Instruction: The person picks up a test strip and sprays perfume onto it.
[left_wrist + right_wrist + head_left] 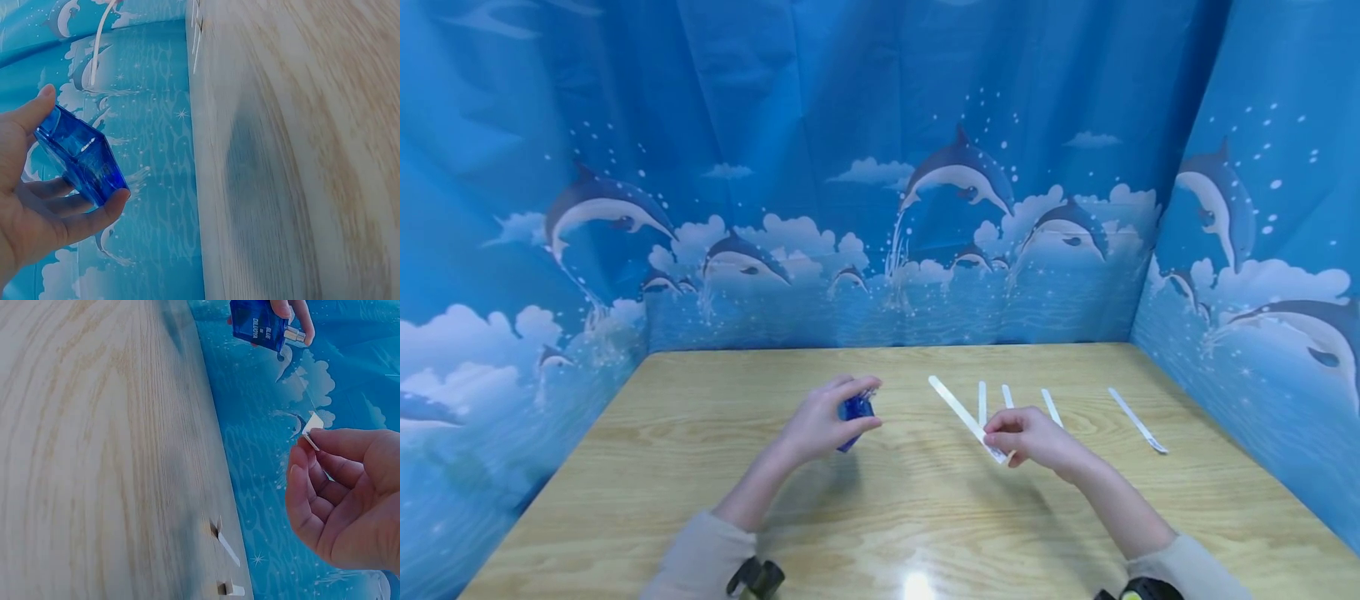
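Observation:
My left hand (816,427) grips a blue glass perfume bottle (854,407) above the table. In the right wrist view the bottle (255,326) shows pale lettering and a silver spray nozzle (294,334), with a fingertip right at its end. The thumb and other fingers brace the bottle's (86,156) sides in the left wrist view. Right of it, my right hand (1036,437) pinches one end of a white paper test strip (955,402) between thumb and fingers. The strip's far end slants up toward the back left, apart from the bottle.
Several more white strips lie on the wooden table (700,467): two strips close behind the right hand, another strip (1051,406) just beyond it, and a strip (1137,421) with a bent end farther right. A blue dolphin-print curtain (820,100) surrounds the table's back and sides.

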`<state>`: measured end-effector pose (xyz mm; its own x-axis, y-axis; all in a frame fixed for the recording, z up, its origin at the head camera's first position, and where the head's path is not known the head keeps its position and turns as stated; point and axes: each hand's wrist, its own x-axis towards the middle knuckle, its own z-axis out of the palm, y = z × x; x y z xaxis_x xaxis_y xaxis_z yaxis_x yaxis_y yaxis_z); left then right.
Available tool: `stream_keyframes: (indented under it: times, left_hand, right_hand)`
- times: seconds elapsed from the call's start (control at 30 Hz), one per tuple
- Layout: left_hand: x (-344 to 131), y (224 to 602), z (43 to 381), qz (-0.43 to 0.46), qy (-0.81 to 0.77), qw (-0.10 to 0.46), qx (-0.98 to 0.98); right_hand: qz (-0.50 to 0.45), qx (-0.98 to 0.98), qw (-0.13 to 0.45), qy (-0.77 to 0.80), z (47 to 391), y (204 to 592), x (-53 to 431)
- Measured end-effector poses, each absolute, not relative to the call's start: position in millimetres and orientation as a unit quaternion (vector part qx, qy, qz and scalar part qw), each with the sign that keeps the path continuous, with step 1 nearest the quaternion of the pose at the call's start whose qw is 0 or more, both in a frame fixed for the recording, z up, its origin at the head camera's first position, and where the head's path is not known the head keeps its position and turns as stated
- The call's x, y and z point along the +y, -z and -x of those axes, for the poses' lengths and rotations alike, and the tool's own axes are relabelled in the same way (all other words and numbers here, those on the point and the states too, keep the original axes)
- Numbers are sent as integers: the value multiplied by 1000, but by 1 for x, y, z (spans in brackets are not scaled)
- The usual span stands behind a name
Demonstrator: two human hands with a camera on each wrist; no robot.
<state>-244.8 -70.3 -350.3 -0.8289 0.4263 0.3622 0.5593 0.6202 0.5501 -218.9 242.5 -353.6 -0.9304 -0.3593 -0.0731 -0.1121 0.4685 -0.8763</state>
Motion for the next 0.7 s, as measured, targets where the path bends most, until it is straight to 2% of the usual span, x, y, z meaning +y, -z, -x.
stream_keyframes:
  times: [0.7]
  left_hand:
    - [-73, 349, 247, 272, 342, 95, -894]
  right_hand:
    - [58, 840, 95, 531, 232, 370, 299]
